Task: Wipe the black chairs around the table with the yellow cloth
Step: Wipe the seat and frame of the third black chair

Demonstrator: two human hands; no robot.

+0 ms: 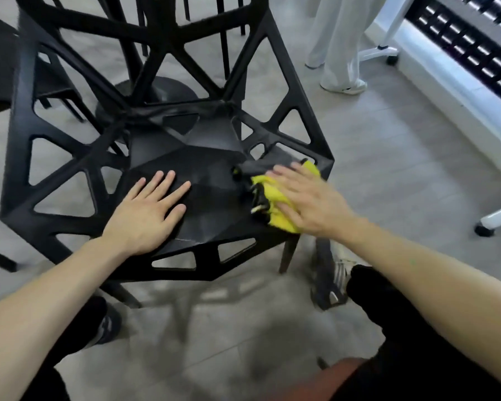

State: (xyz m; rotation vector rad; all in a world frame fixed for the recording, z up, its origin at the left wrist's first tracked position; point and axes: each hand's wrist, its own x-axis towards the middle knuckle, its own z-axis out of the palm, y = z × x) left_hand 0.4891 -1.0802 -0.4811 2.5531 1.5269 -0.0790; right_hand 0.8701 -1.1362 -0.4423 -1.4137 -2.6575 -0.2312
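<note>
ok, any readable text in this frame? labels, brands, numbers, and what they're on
None readable.
Black chair: no label or marking visible.
Yellow cloth under the right hand: no print or tag visible.
Left hand lies flat on the seat and covers no visible text.
Dark sneaker: pale stripes only, no wording legible.
White shoe: dark mark, too small and blurred to read.

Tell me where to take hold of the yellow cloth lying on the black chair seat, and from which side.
Probably best to grip the yellow cloth at its bunched left edge, coming from above and the left. That edge is crumpled and raised off the black lattice chair seat, so fingers can close round it. The right side lies flat under the right hand, which presses it with straight fingers. The left hand rests flat on the seat.
</note>
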